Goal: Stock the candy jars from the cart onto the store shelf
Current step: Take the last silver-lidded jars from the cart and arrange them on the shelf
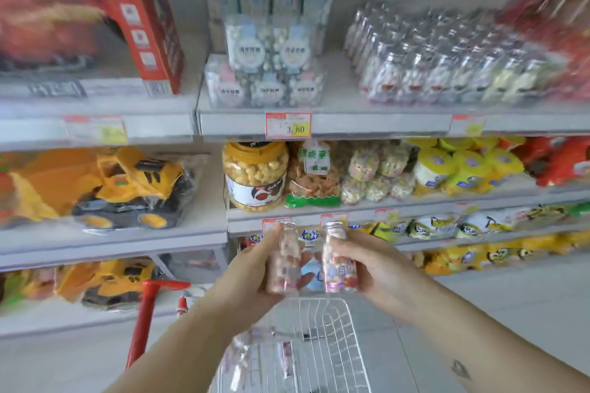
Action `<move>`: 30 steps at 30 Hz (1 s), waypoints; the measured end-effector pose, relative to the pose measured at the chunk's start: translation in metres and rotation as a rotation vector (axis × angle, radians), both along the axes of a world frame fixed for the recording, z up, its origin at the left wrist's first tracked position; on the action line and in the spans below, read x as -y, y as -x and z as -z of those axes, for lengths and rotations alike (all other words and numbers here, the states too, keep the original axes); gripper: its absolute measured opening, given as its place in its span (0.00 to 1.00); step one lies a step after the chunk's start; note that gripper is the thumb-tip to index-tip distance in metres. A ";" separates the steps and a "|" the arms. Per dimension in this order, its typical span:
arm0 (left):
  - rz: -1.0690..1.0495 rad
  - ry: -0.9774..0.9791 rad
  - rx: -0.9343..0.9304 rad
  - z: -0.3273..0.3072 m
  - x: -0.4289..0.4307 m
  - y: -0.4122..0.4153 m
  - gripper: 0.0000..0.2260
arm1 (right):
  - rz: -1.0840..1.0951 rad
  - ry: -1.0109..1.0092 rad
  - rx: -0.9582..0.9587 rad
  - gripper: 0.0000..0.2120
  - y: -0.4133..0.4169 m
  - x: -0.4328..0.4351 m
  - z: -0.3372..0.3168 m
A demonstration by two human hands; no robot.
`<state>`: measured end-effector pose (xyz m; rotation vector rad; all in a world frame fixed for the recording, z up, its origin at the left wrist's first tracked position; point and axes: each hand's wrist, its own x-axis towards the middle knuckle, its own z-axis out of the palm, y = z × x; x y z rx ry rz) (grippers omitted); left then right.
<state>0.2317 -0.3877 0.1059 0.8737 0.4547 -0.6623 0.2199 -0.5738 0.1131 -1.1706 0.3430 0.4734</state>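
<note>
My left hand [255, 268] grips a clear candy jar [287, 258] with pink and white sweets, held upright above the cart. My right hand [373, 265] grips a second clear candy jar [339, 262] with a silver lid, right beside the first. Both jars hang over the white wire cart basket [332, 329], where more jars [255, 341] lie blurred. On the upper shelf [383, 121] at the right stand rows of similar silver-lidded candy jars [447, 64].
Clear boxed sweets [271, 67] are stacked at the middle of the upper shelf. A yellow-lidded snack tub [255, 175] and snack bags [376, 169] fill the shelf below. Toy trucks [127, 188] sit on the left shelves. The cart's red handle [147, 313] stands at lower left.
</note>
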 end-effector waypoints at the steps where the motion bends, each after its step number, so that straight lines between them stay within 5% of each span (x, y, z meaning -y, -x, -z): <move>1: -0.021 0.006 -0.014 -0.008 0.000 -0.002 0.23 | -0.006 0.071 0.050 0.06 0.001 0.004 -0.013; 5: -0.030 0.076 -0.017 -0.047 0.012 -0.020 0.22 | 0.045 0.212 0.255 0.12 -0.013 0.023 -0.068; 11: 0.041 -0.129 0.383 -0.106 0.051 -0.070 0.20 | 0.172 0.131 0.513 0.08 -0.078 0.062 -0.138; 18: -0.175 -0.265 0.676 -0.123 0.115 -0.163 0.06 | 0.264 0.148 0.687 0.07 -0.213 0.113 -0.180; 21: -0.381 -0.318 0.710 -0.126 0.142 -0.206 0.09 | 0.285 0.212 0.709 0.11 -0.282 0.130 -0.193; 23: -0.460 -0.388 0.662 -0.125 0.154 -0.235 0.27 | 0.284 0.300 0.754 0.09 -0.324 0.135 -0.199; 24: -0.506 -0.376 0.659 -0.124 0.157 -0.248 0.28 | 0.282 0.350 0.773 0.09 -0.341 0.136 -0.201; 30: -0.739 -0.280 0.632 -0.109 0.161 -0.299 0.08 | 0.251 0.984 1.105 0.12 -0.428 0.126 -0.203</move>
